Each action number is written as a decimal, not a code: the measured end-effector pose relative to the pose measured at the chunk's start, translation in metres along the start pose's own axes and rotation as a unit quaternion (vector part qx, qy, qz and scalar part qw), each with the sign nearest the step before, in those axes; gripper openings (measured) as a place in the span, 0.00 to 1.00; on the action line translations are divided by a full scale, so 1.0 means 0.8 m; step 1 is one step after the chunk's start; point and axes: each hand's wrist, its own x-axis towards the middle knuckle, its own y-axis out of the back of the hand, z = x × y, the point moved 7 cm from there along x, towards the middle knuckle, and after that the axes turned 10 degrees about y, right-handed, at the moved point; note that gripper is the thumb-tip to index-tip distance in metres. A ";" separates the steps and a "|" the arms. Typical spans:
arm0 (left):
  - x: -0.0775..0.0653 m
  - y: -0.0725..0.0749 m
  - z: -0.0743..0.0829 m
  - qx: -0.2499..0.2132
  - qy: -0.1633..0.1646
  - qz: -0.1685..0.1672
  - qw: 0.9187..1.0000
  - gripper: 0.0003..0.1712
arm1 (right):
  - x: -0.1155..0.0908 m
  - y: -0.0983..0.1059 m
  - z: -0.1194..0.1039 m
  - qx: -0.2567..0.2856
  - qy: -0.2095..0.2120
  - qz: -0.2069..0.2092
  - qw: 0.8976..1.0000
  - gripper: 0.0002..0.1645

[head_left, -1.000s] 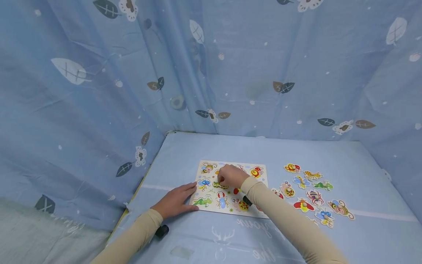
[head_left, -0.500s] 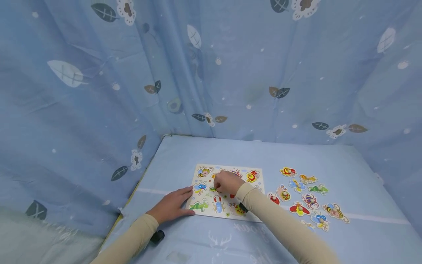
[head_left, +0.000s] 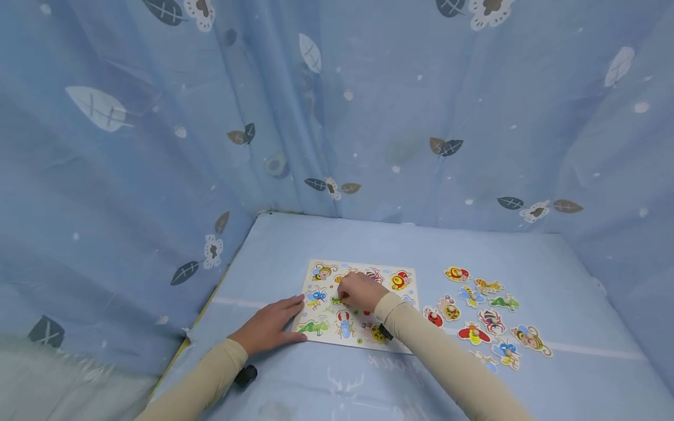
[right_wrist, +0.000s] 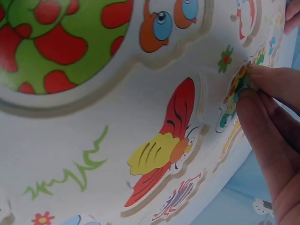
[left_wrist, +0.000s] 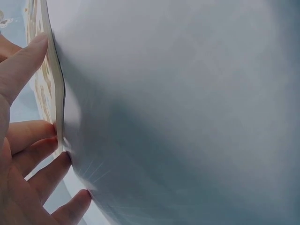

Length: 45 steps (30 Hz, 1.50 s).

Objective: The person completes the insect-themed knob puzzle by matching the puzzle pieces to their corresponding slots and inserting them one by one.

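Note:
A flat puzzle board [head_left: 329,316] printed with bugs lies on the table. My right hand [head_left: 360,291] is over its middle, thumb and forefinger pinching the small knob of a caterpillar puzzle piece [right_wrist: 229,101]. The piece sits at its outline on the board; whether it lies fully flush I cannot tell, as the fingers hide part of it. My left hand [head_left: 268,324] rests at the board's left edge, fingers spread and fairly straight. Up close in the left wrist view, its fingertips touch the board's edge [left_wrist: 58,93] and the cloth.
Several loose knobbed bug pieces lie right of the board, among them a red-winged bug [head_left: 474,334], a purple-striped beetle [head_left: 491,321] and a green grasshopper [head_left: 504,302]. The ladybird piece [head_left: 433,316] is closest to the board. A patterned blue curtain [head_left: 400,117] hangs behind the table.
The head view has shifted slightly. My right hand stays at the caterpillar piece, with only a small adjustment of the fingers. The left hand keeps its place at the board's edge.

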 end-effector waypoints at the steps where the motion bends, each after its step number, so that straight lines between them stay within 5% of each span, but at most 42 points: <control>1: 0.003 0.000 0.002 0.002 -0.002 -0.001 1.000 0.51 | -0.002 0.002 0.002 0.003 -0.003 -0.001 1.000 0.05; 8: 0.012 0.004 0.011 0.004 -0.013 -0.004 1.000 0.51 | -0.013 0.006 0.014 0.020 -0.015 0.007 1.000 0.04; 16: 0.022 0.014 0.014 0.004 -0.010 -0.001 1.000 0.50 | -0.019 0.025 0.035 0.102 -0.055 0.011 0.993 0.10; 22: 0.021 0.012 0.008 -0.001 0.010 -0.013 1.000 0.51 | -0.042 0.056 0.063 0.089 -0.066 0.044 0.993 0.10; 35: 0.007 0.022 -0.002 -0.018 0.006 0.000 1.000 0.51 | -0.136 0.081 0.163 0.071 -0.170 0.051 0.982 0.07; 45: 0.004 0.002 0.004 -0.027 0.006 -0.018 0.999 0.52 | -0.240 0.089 0.237 0.049 -0.283 0.067 0.956 0.06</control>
